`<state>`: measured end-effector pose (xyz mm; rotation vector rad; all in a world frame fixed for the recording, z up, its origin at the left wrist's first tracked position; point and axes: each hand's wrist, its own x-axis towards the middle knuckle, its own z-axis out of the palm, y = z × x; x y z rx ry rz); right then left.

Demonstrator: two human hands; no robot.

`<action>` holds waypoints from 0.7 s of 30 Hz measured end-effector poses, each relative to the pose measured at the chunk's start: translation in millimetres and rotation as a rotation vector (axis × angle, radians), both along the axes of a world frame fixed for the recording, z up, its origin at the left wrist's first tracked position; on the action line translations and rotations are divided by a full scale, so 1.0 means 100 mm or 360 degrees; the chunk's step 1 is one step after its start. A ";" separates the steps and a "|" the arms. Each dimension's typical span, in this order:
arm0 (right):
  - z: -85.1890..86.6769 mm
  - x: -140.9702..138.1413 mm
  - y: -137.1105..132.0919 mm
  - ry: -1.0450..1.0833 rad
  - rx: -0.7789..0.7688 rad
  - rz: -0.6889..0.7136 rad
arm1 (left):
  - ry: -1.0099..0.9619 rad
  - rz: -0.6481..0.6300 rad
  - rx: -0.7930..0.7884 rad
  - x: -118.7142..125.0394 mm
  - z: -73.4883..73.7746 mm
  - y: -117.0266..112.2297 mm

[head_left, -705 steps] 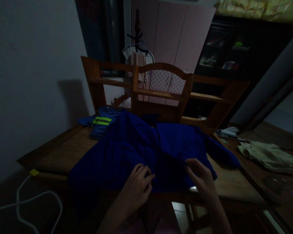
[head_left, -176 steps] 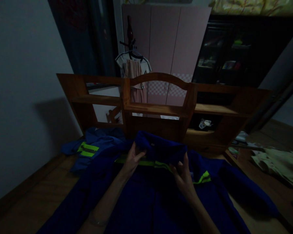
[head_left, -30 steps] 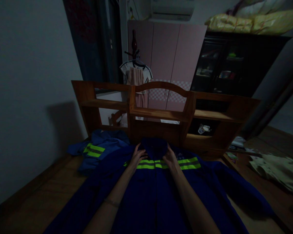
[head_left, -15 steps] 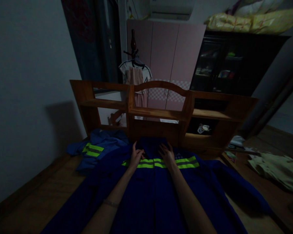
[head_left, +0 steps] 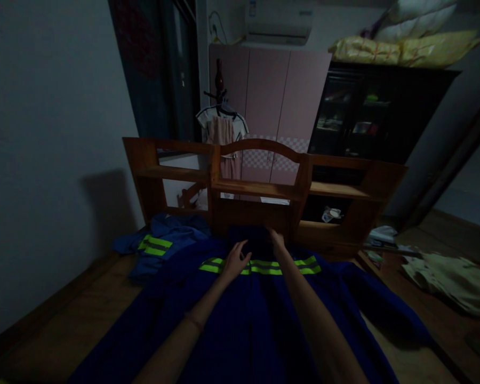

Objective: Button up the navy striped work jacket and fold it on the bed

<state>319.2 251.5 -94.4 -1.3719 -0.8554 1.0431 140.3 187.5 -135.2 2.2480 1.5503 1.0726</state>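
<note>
A dark blue work jacket [head_left: 248, 320] with yellow-green reflective stripes lies spread flat on the wooden table [head_left: 76, 314]. My left hand [head_left: 237, 260] rests on the stripe at the jacket's chest, fingers spread and flat. My right hand [head_left: 276, 240] reaches further, to the jacket's collar [head_left: 252, 241] by the shelf; its fingers are dim and mostly hidden. Both forearms stretch out over the jacket.
A second blue garment with reflective stripes [head_left: 160, 248] lies crumpled at the table's back left. A wooden shelf unit [head_left: 264, 186] stands along the far edge. A beige cloth [head_left: 448, 274] lies at the right. Pink wardrobe [head_left: 272, 101] and dark cabinet [head_left: 368, 112] stand behind.
My left hand slid down and right from the collar onto the reflective stripe. My right hand moved up to the collar's far edge. The jacket has stayed flat.
</note>
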 end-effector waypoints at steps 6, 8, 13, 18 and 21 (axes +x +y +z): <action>-0.02 0.19 -0.06 0.0357 -0.0193 0.0191 | 0.0304 0.0207 -0.0120 0.28 0.08 0.17; -0.04 0.32 -0.13 0.0465 -0.0195 0.0292 | 0.0404 0.0178 -0.0131 0.33 0.10 0.15; -0.08 0.44 -0.23 0.0675 -0.0031 0.0422 | 0.0566 0.0125 -0.0148 0.29 0.07 0.01; -0.06 0.30 -0.20 0.0776 -0.0016 0.0472 | 0.0580 0.0162 -0.0186 0.23 0.08 -0.06; -0.07 0.24 -0.20 0.0781 -0.0013 0.0422 | 0.0533 0.0170 -0.0212 0.20 0.09 -0.05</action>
